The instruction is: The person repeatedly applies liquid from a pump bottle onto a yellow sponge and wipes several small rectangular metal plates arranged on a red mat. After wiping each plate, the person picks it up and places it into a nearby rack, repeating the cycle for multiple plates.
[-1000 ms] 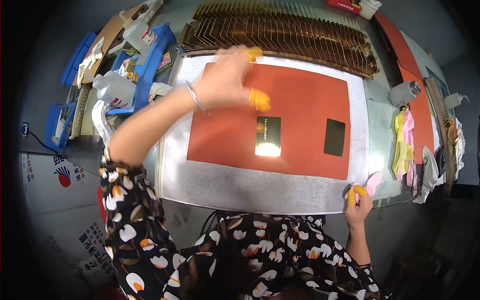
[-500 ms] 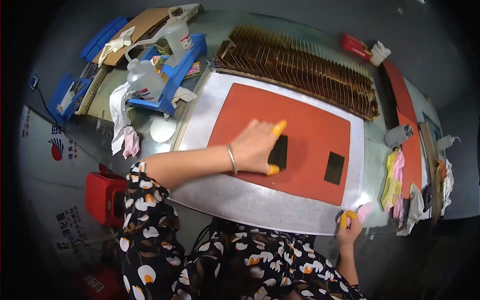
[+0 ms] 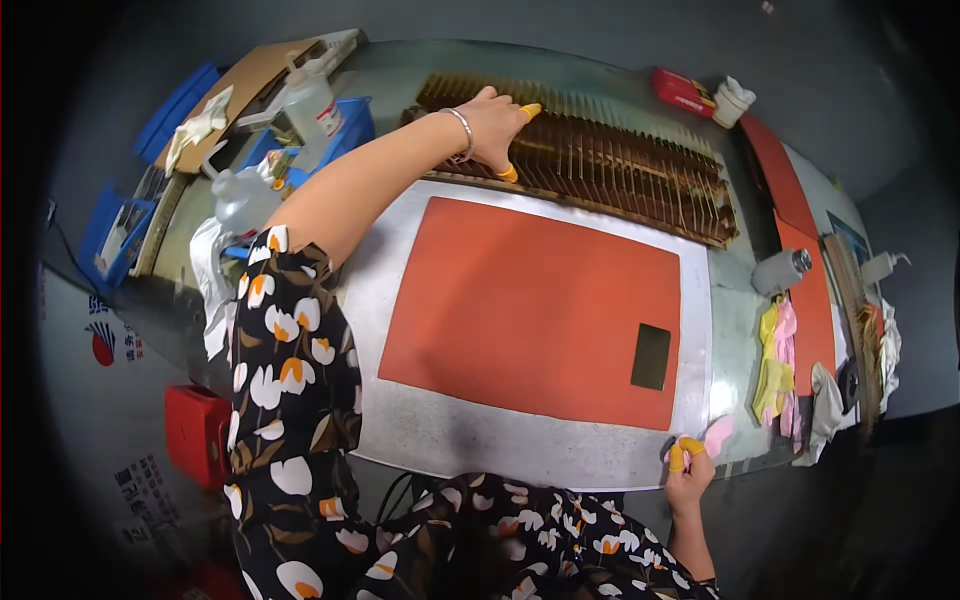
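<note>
My left hand [image 3: 497,135], with yellow finger cots on its thumb and a finger, reaches over the brown slotted rack [image 3: 620,165] at the back of the table. Its two covered tips span a dark rectangular plate, which is hidden edge-on among the rack's slots. A second dark plate [image 3: 651,357] lies flat on the right part of the orange mat [image 3: 520,300]. At the table's front right edge my right hand [image 3: 690,475], also in yellow finger cots, is closed on a pink cloth [image 3: 718,435].
Plastic squeeze bottles [image 3: 310,105] stand in a blue tray [image 3: 352,125] at the left, near white cloths [image 3: 208,275]. To the right are a grey bottle [image 3: 782,271] and yellow and pink cloths [image 3: 775,365]. A red box [image 3: 684,92] sits at the back right.
My left hand has gone from the mat up to the rack, and the left dark plate has left the mat with it. My right hand stays by the front edge.
</note>
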Motion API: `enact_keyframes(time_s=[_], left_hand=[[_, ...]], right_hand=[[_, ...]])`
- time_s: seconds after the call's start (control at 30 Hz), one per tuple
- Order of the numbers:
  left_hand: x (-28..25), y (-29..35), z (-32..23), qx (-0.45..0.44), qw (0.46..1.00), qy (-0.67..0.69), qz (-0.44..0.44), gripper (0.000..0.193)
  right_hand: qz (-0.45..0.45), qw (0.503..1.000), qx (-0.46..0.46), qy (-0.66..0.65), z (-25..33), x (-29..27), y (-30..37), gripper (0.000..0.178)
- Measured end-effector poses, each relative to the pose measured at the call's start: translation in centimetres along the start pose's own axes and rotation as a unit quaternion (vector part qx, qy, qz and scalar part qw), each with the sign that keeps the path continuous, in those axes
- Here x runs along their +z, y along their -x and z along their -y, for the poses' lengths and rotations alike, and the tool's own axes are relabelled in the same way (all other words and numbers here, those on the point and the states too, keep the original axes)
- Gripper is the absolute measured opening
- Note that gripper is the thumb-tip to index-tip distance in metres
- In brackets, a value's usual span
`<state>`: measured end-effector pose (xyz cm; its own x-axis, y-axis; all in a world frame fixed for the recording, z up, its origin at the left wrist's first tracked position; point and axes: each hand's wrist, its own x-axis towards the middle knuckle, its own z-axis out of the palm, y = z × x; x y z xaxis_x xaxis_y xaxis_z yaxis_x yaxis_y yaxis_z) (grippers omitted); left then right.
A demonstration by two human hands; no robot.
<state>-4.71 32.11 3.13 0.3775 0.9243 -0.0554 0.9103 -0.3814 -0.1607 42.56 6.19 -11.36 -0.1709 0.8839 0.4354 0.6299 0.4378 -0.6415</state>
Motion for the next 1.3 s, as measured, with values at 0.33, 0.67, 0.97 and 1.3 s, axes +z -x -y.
enact_keyframes(time_s=[0.33,0.67,0.97,1.3], left_hand=[[-0.8,4.1,-13.1,0.015,0.954,0.237,-0.182,0.08],[5.1,3.0,-28.2,0.063,0.958,0.278,-0.02,0.09],[4.0,4.8,-29.1,0.145,0.968,0.183,-0.096,0.088],[-6.9,-7.6,-21.0,0.148,0.972,0.09,-0.162,0.084]], right_hand=[[-0.01,1.0,-0.016,0.015,0.5,-0.4,-0.4,0.009],[-0.013,0.998,-0.054,-0.023,-0.2,-0.6,-0.3,0.011],[-0.01,0.995,-0.068,-0.073,-0.1,-0.6,-0.2,0.009],[-0.024,0.995,-0.056,-0.074,0.1,-1.2,-0.5,0.007]])
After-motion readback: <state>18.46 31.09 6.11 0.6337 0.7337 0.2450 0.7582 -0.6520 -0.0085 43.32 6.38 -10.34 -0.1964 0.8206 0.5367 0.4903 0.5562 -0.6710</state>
